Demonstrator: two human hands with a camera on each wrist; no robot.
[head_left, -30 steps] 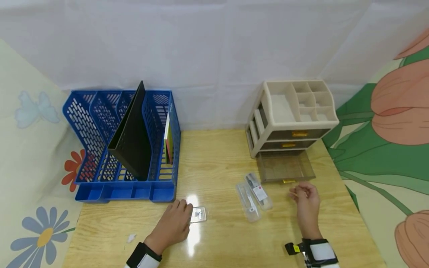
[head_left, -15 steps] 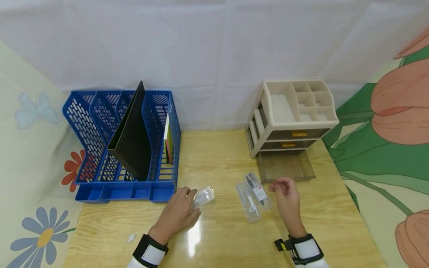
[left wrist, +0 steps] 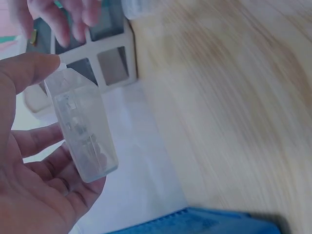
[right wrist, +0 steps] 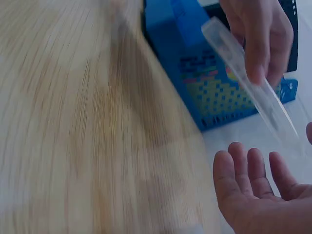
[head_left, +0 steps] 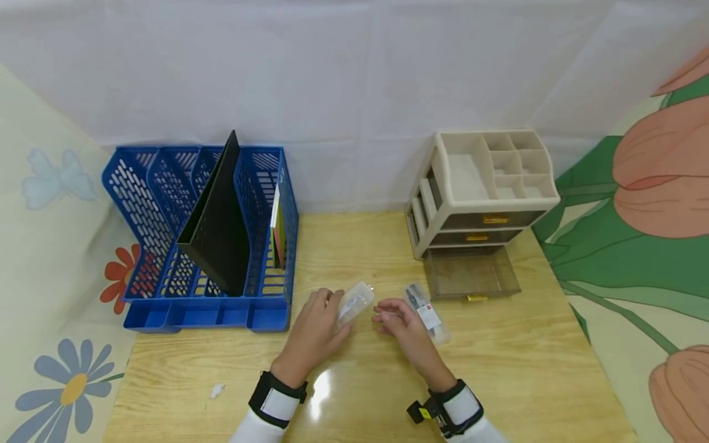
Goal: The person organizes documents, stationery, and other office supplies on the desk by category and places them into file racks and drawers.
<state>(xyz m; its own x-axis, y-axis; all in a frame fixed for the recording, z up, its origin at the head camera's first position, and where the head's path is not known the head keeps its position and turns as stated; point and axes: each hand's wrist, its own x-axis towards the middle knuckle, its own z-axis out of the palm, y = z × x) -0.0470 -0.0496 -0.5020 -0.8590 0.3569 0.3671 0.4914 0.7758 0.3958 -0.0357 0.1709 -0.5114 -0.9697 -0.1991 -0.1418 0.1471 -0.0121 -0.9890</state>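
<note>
My left hand (head_left: 311,337) holds a clear plastic case (head_left: 354,303) off the table, pinched between thumb and fingers. In the left wrist view the case (left wrist: 85,124) is see-through, with small pale items inside that I cannot identify. My right hand (head_left: 411,337) is just right of it, its fingers pointing at the case. In the right wrist view that hand (right wrist: 263,192) is palm up with fingers spread loosely, apparently apart from the case. A second clear case (head_left: 429,317) with a white label lies beyond the right hand. A third case is not visible; the right hand covers its earlier spot.
At left stands a blue file rack (head_left: 266,304) holding a black folder (head_left: 218,234) and thin booklets (head_left: 279,237). A cream drawer organizer (head_left: 465,178) stands at right, its bottom drawer (head_left: 473,274) pulled out. A white scrap (head_left: 217,390) lies on the table (head_left: 354,246).
The left hand has lifted the case from the table and carried it right and away from me. The right hand has moved left from the drawer's front, toward the case.
</note>
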